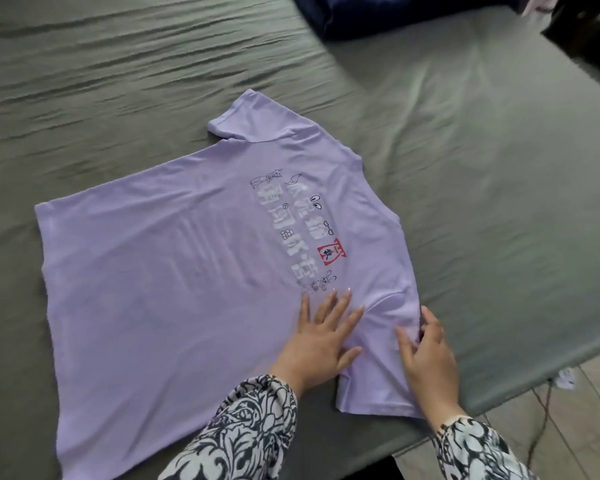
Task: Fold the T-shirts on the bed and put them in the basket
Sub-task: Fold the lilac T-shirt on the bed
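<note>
Fingers [340, 306] of left hand [321, 344] are straight & spread, pressing flat on lilac T-shirt [160, 271] just below its print. Right hand [430, 355] sits on near sleeve w/ fingers bent, pinching the sleeve's edge fabric. Shirt lies spread out, print side up, on grey-green bed [482, 161], near the front edge. Dark blue pillow [378, 15] at far end, well apart from shirt. Both sleeves of person are black & white patterned.

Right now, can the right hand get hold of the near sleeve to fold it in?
Probably yes. The right hand already rests on the near sleeve of the lilac T-shirt, fingers at its edge. The left hand presses flat beside it, not over it.
</note>
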